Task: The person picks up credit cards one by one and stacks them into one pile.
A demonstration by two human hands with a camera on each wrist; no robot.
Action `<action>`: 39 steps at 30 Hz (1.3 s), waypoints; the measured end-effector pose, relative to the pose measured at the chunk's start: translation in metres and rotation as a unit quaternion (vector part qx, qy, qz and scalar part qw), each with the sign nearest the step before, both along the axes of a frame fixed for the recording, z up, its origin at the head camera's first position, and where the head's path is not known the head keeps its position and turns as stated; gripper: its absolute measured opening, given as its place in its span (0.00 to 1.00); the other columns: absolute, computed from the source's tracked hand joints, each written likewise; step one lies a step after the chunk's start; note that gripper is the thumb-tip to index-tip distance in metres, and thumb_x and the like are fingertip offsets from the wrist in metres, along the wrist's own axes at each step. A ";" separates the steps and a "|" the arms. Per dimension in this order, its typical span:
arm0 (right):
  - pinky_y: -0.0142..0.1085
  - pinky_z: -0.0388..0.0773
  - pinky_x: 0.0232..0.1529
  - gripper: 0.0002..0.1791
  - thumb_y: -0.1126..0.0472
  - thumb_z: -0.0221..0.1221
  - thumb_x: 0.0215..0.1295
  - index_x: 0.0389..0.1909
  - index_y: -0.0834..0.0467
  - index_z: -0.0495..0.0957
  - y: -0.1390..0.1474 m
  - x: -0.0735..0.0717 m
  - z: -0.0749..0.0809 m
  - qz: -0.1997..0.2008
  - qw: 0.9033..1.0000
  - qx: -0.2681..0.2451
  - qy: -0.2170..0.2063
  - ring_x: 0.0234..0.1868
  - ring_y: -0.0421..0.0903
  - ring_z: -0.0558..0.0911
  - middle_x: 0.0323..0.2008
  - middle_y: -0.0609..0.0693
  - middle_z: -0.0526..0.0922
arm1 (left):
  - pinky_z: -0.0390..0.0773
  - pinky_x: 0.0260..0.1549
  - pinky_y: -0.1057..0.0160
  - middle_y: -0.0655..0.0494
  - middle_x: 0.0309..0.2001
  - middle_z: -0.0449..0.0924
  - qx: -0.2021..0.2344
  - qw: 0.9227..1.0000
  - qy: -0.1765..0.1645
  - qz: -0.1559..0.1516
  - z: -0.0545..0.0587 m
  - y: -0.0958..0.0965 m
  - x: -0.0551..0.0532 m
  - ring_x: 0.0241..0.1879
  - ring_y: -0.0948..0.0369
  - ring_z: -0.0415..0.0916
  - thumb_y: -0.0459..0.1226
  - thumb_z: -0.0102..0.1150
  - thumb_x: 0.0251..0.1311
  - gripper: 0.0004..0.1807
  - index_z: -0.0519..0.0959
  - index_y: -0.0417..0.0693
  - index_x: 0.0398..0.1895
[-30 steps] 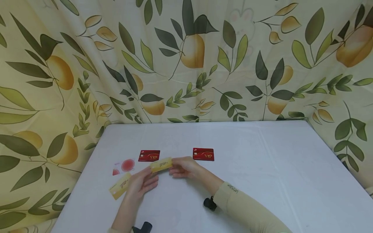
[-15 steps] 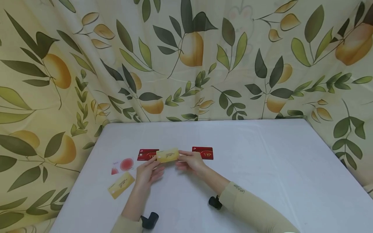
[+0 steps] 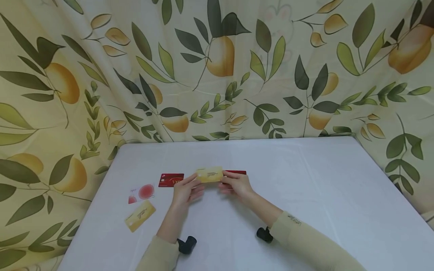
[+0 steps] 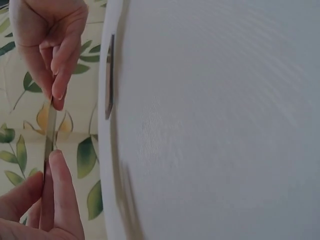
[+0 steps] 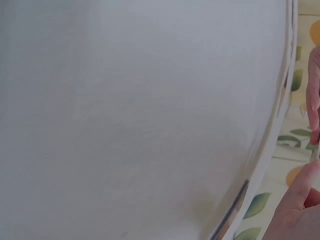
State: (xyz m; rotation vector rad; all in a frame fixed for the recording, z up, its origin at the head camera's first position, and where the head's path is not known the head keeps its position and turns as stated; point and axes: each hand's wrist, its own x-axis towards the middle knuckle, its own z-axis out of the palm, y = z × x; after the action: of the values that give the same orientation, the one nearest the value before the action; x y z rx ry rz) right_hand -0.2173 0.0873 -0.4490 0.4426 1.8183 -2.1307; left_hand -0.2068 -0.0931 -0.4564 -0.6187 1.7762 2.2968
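Note:
A yellow card [image 3: 209, 174] is held up above the table, pinched at its left end by my left hand [image 3: 184, 191] and at its right end by my right hand [image 3: 239, 184]. In the left wrist view the same card [image 4: 51, 125] appears nearly edge-on, between finger and thumb of both hands. Behind my right hand lies a red card [image 3: 241, 172], mostly covered. To the left of the held card, a red VIP card [image 3: 167, 180] lies flat, partly behind my left fingers.
A white card with pink circles [image 3: 146, 192] and a second yellow card [image 3: 140, 215], set at a slant, lie on the left of the white-covered table [image 3: 322, 195]. A fruit-patterned curtain [image 3: 217, 105] hangs behind the table's far edge.
Both hands have carried the yellow card to the right and farther back, from near the left red card to partly in front of the right one. The cards on the table stay put.

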 end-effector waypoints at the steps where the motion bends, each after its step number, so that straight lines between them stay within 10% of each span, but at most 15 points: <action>1: 0.40 0.82 0.36 0.23 0.69 0.60 0.57 0.55 0.61 0.74 0.003 0.000 0.000 -0.002 1.000 0.000 0.000 0.33 0.48 0.85 0.40 0.62 0.82 | 0.81 0.36 0.56 0.45 0.41 0.81 -0.001 1.000 -0.002 -0.004 0.000 0.003 -0.002 0.33 0.54 0.82 0.30 0.56 0.58 0.22 0.72 0.41 0.57; 39: 0.31 0.82 0.29 0.26 0.67 0.56 0.61 0.61 0.64 0.66 0.071 -0.007 -0.013 -0.026 0.997 0.011 -0.078 0.27 0.42 0.84 0.26 0.50 0.84 | 0.82 0.21 0.65 0.43 0.32 0.83 -0.021 0.994 -0.029 -0.101 -0.028 0.069 -0.035 0.17 0.63 0.79 0.28 0.57 0.55 0.23 0.72 0.40 0.56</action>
State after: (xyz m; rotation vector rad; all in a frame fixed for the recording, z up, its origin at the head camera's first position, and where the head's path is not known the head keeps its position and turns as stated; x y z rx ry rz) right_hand -0.2244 0.1585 -0.4621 0.6491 1.7617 -2.0491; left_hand -0.2418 -0.0241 -0.4846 -0.4829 1.7747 2.0919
